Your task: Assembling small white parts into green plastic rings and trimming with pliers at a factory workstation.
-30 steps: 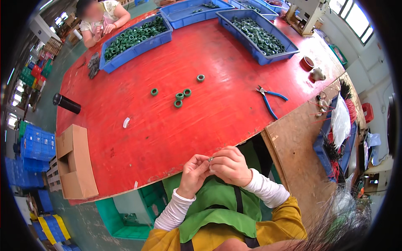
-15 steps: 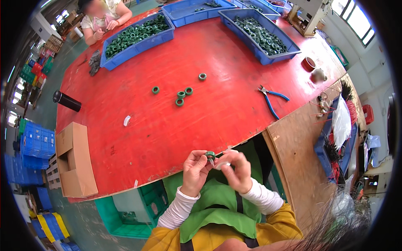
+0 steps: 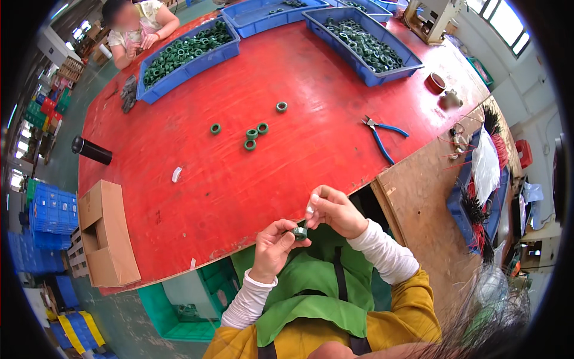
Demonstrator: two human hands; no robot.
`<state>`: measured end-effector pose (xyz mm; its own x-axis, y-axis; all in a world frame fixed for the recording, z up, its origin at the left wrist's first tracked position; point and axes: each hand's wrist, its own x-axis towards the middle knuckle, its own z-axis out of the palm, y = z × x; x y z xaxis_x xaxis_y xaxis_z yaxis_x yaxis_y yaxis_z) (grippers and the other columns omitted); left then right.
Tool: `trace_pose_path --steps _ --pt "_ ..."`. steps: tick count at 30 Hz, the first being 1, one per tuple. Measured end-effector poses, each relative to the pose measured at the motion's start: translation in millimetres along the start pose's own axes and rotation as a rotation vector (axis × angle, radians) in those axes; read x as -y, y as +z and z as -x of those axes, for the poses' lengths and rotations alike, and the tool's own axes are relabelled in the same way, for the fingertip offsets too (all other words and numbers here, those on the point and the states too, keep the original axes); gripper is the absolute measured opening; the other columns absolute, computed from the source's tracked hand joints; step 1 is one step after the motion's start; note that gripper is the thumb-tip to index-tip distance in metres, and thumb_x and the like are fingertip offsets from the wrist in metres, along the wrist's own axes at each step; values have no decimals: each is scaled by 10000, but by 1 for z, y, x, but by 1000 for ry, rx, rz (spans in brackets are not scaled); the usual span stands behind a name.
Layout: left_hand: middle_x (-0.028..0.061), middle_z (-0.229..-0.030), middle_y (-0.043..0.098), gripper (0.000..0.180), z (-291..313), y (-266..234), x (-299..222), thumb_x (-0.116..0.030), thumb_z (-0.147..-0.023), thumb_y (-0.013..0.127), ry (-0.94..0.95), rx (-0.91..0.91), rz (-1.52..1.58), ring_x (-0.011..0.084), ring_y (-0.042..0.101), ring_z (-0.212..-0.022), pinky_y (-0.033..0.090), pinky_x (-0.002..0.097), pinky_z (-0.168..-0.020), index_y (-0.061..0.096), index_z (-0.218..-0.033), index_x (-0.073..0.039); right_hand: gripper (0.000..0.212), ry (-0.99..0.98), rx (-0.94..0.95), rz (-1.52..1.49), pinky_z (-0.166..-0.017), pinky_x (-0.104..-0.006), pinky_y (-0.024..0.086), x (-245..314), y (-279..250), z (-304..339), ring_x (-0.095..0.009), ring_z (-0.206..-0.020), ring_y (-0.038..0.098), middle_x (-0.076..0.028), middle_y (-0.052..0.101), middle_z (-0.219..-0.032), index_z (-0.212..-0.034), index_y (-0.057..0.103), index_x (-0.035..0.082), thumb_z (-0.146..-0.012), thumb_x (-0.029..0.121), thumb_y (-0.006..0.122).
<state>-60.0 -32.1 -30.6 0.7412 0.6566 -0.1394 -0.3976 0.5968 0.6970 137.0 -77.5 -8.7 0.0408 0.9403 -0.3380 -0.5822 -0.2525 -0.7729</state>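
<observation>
I see the red table (image 3: 179,179) spread out beyond both hands, its near edge just past the knuckles. Far beyond the hands, at the table's opposite side, stand blue trays (image 3: 185,54) filled with green rings; a person (image 3: 140,27) sits behind the left-hand tray. Off to the left of the left hand, at the table's near corner, lies an open cardboard box (image 3: 104,233). Further out on that side lies a black cylinder (image 3: 91,150).

Ahead of the right hand and slightly to its right lie blue-handled pliers (image 3: 382,134). Straight ahead of both hands, well apart from them, five loose green rings (image 3: 252,134) rest on the red surface.

My left hand (image 3: 272,251) is held just below the table edge, over the green apron (image 3: 311,287) — its thumb and fingers pinch a small green ring (image 3: 299,233). My right hand (image 3: 335,210) sits just above and to the right of the left, its fingers closed together, touching the ring from above; fingertips pinch at something small and pale (image 3: 310,206) — I cannot tell what it is. The ring sits between the two hands, off the table.
</observation>
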Motion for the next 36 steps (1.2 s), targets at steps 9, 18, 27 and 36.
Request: trace_pose_path --steps 9,18,27,36 --pt "133 -1026 632 183 -1 -5 -8 -99 -920 559 -56 31 174 263 657 -900 563 418 -821 555 -1081 -11 226 -239 -107 554 -675 -289 494 -44 9 2 -158 -779 596 -69 618 -847 -1030 539 18 -874 164 614" --pt "143 -1025 631 181 -2 -5 -22 -101 -926 547 -89 26 140 261 656 -891 568 409 -802 538 -1085 -14 428 -751 113 1189 -722 -357 481 -9 22 7 -254 -875 563 -53 617 -920 -1087 586 65 -674 62 697" --pt "133 -981 632 193 -2 -9 -25 -124 -929 547 -133 66 207 250 655 -859 576 390 -777 540 -1073 3 341 -644 199 983 -600 -307 515 -7 21 8 -228 -737 636 -83 615 -893 -1082 591 60 -752 12 666" --pt "95 -856 623 225 -1 -18 -10 -181 -952 516 -222 96 374 202 625 -769 518 331 -707 555 -1085 -3 236 -537 342 621 -650 -255 494 -6 5 7 -123 -761 596 -47 599 -904 -1059 587 25 -829 -9 625"
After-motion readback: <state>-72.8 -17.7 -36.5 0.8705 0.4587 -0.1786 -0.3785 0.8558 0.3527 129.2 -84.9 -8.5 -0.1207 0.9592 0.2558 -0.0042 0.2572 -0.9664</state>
